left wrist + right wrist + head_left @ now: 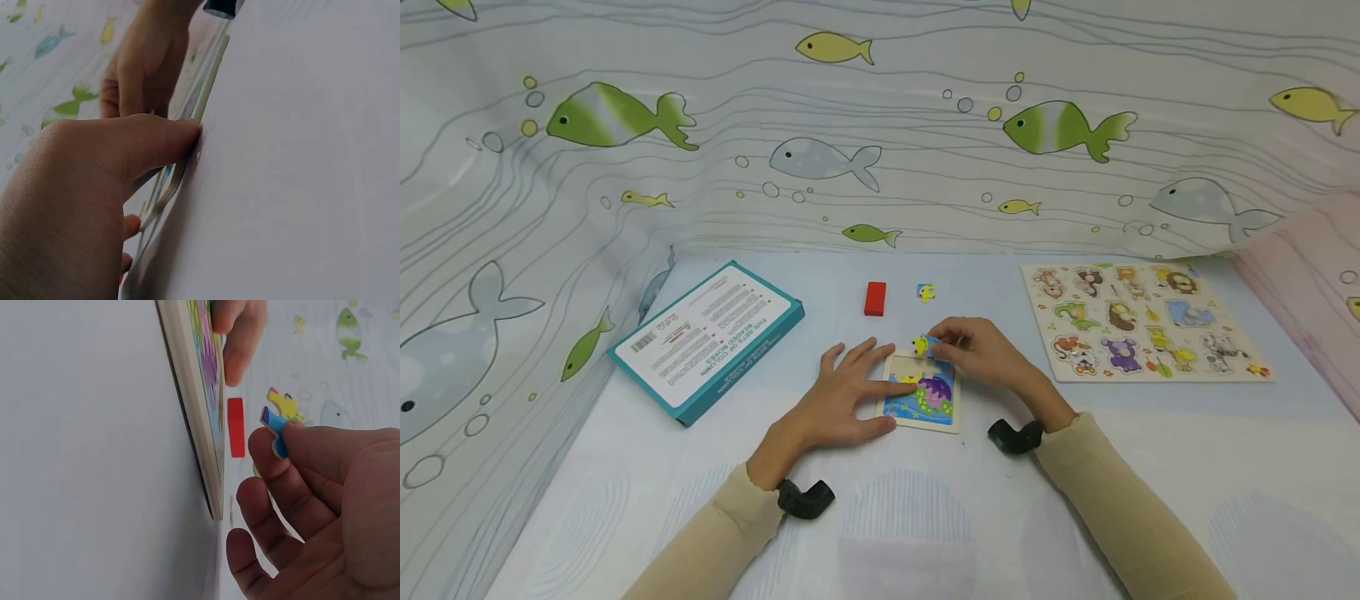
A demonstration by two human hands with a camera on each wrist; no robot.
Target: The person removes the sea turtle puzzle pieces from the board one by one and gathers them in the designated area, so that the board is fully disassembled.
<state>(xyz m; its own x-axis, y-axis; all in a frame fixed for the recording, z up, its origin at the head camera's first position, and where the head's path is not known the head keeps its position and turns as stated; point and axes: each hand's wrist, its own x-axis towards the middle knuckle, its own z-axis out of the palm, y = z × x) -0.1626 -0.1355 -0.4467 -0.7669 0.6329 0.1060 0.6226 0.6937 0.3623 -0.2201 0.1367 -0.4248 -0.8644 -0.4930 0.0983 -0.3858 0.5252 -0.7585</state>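
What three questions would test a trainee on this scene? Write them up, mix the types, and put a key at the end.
1. Which of the person's hands pinches the yellow-and-blue puzzle piece?

2. True or false: a second loose piece lies near the red block, not touching it.

3. Choose one. The fingers of the left hand rest on:
A) the teal box
B) the framed puzzle
C) the board of animal pictures

Key:
1. The right hand.
2. True.
3. B.
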